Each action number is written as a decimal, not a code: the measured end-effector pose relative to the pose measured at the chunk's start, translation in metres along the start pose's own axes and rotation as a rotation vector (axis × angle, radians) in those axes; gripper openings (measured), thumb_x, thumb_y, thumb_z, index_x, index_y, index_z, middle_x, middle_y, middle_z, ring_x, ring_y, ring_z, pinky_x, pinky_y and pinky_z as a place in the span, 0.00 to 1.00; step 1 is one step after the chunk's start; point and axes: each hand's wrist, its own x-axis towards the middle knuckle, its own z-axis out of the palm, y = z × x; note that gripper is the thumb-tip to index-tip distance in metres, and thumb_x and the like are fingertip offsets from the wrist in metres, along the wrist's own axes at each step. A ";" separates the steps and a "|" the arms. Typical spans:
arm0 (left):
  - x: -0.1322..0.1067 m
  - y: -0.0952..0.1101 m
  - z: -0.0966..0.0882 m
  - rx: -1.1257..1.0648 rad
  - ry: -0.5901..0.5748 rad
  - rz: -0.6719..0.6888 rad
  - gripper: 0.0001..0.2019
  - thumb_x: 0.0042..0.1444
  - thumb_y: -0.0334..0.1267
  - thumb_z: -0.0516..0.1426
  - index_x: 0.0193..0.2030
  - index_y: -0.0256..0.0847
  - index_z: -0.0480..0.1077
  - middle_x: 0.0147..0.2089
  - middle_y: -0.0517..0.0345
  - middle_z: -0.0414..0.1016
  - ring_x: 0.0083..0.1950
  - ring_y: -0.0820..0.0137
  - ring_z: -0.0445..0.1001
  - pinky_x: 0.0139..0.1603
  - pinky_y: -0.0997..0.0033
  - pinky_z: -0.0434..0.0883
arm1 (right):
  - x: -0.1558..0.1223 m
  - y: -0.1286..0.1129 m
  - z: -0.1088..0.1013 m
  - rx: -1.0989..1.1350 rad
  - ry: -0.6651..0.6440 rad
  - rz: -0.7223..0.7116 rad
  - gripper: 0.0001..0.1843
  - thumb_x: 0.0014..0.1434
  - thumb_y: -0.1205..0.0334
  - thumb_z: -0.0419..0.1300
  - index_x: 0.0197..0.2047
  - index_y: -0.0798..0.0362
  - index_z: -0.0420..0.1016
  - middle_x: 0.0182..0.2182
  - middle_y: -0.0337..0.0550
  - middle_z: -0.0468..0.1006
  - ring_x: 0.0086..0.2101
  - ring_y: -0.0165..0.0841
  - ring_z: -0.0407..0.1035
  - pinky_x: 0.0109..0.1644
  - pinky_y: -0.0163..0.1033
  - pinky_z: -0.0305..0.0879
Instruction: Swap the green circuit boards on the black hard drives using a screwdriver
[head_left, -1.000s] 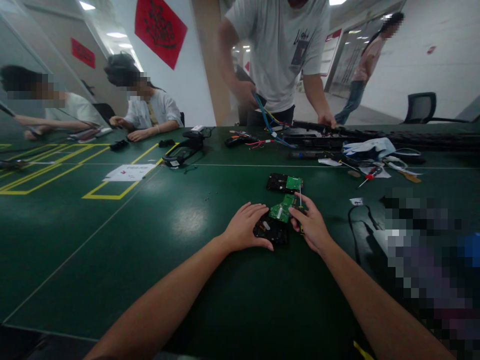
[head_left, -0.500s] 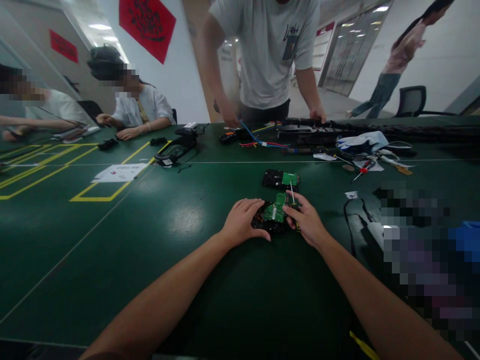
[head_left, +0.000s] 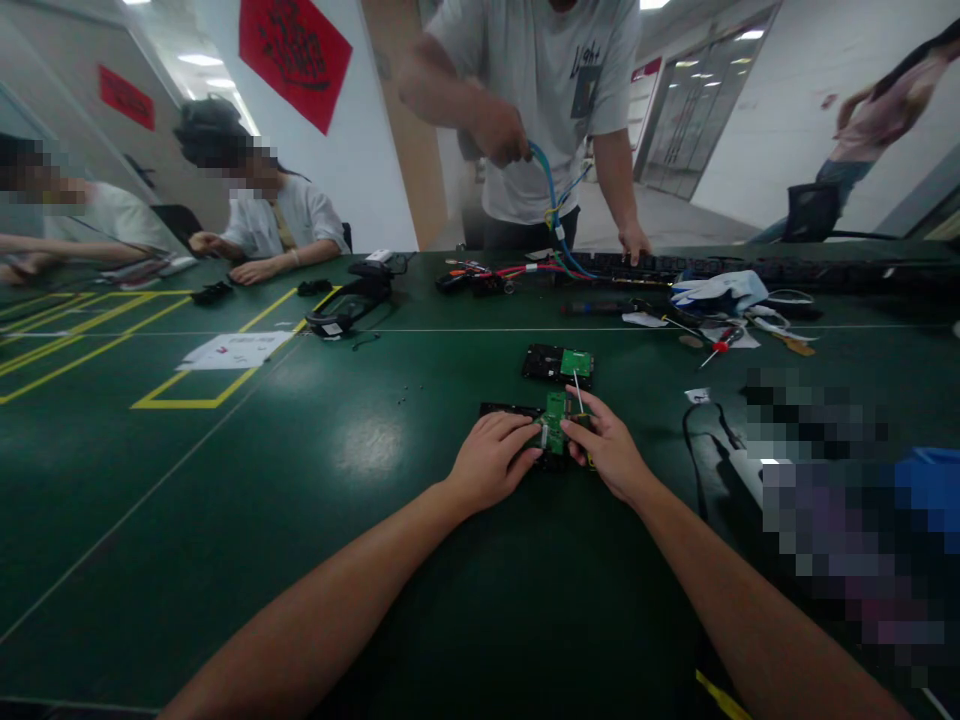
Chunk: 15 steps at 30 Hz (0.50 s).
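A black hard drive with a green circuit board lies on the green table between my hands. My left hand curls over the drive's left side, fingers pressed on it. My right hand is closed round a thin screwdriver whose shaft sticks up past the board, and its fingertips touch the board's right edge. A second black drive with a green board lies just beyond, untouched.
Across the table a standing person in a grey shirt lifts a bundle of coloured cables over black equipment. A red-handled screwdriver, papers and cloth lie at the right. A black headset and seated people are at the left.
Both my hands have closed in on the drive, and the green board now sits squarer over it. The standing person has raised the cables off the table.
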 end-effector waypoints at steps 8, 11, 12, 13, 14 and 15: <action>0.000 -0.004 0.004 -0.042 0.055 -0.070 0.16 0.71 0.36 0.51 0.62 0.43 0.70 0.55 0.48 0.78 0.58 0.58 0.75 0.62 0.46 0.71 | -0.002 -0.004 0.000 0.091 0.009 0.026 0.40 0.57 0.55 0.70 0.70 0.42 0.63 0.28 0.32 0.70 0.23 0.27 0.65 0.23 0.31 0.58; -0.001 -0.006 0.006 -0.059 0.062 -0.069 0.16 0.70 0.34 0.51 0.61 0.44 0.71 0.54 0.49 0.78 0.57 0.57 0.75 0.61 0.46 0.72 | -0.002 -0.003 -0.001 0.095 0.001 0.034 0.40 0.57 0.55 0.70 0.70 0.42 0.64 0.30 0.33 0.70 0.24 0.27 0.66 0.23 0.31 0.59; -0.001 -0.007 0.006 -0.065 0.061 -0.066 0.16 0.69 0.34 0.52 0.61 0.44 0.71 0.54 0.48 0.78 0.57 0.57 0.75 0.60 0.46 0.72 | -0.001 -0.003 -0.001 0.090 -0.004 0.034 0.39 0.57 0.55 0.70 0.70 0.41 0.64 0.30 0.33 0.70 0.24 0.27 0.66 0.23 0.31 0.59; -0.001 -0.007 0.006 -0.070 0.059 -0.062 0.17 0.69 0.34 0.52 0.61 0.44 0.71 0.54 0.48 0.78 0.56 0.57 0.75 0.60 0.47 0.72 | -0.001 -0.002 -0.002 0.084 -0.012 0.031 0.39 0.57 0.55 0.70 0.70 0.41 0.64 0.31 0.33 0.70 0.24 0.27 0.66 0.23 0.31 0.59; -0.001 -0.007 0.005 -0.073 0.058 -0.059 0.16 0.69 0.34 0.53 0.61 0.44 0.71 0.53 0.48 0.77 0.56 0.58 0.75 0.59 0.48 0.72 | -0.001 -0.002 -0.002 0.076 -0.022 0.026 0.39 0.57 0.55 0.70 0.70 0.41 0.64 0.31 0.33 0.70 0.24 0.27 0.66 0.23 0.32 0.59; -0.001 -0.008 0.005 -0.075 0.057 -0.058 0.16 0.69 0.34 0.53 0.61 0.44 0.71 0.53 0.48 0.77 0.56 0.58 0.74 0.58 0.48 0.73 | -0.001 -0.001 -0.001 0.067 -0.032 0.019 0.39 0.57 0.55 0.69 0.70 0.42 0.63 0.31 0.33 0.70 0.24 0.27 0.66 0.23 0.32 0.59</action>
